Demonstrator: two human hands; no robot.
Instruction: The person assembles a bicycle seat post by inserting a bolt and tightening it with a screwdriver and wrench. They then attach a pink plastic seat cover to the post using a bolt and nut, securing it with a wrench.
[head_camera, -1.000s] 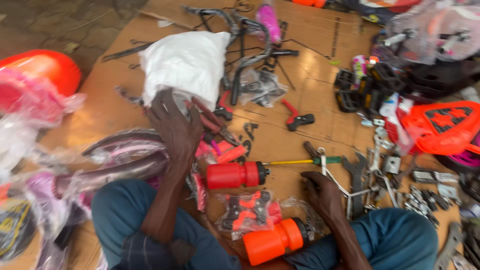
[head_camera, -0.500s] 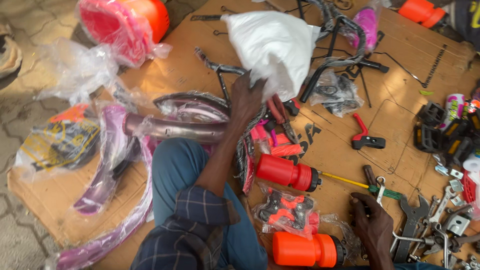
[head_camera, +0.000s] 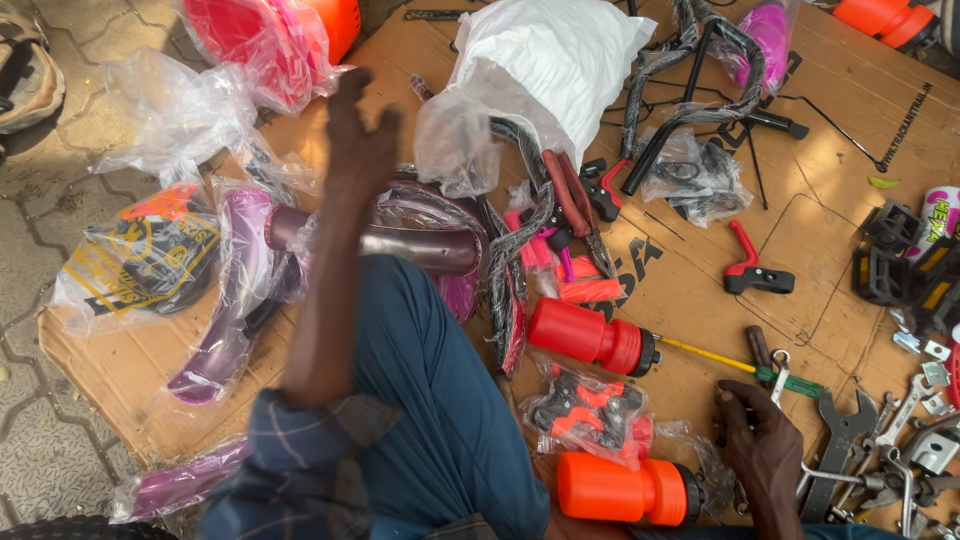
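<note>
My left hand is raised in the air with its fingers loosely spread and nothing in it, above the purple bicycle frame wrapped in clear plastic. My right hand rests flat on the cardboard sheet at the lower right, fingers down, next to a yellow-handled screwdriver and a spanner. Two orange-red bottles lie between my hands, one near my knee and one at the bottom. A bag of orange and black pedals lies between them.
A white plastic bag sits at the top middle beside black handlebars. Purple mudguards in plastic lie left. Black pedals and loose metal parts crowd the right edge. A red-handled brake lever lies right of centre.
My left hand lifted off the parts near the white bag and moved left, up into the air. The view swung left. My right hand stayed on the cardboard.
</note>
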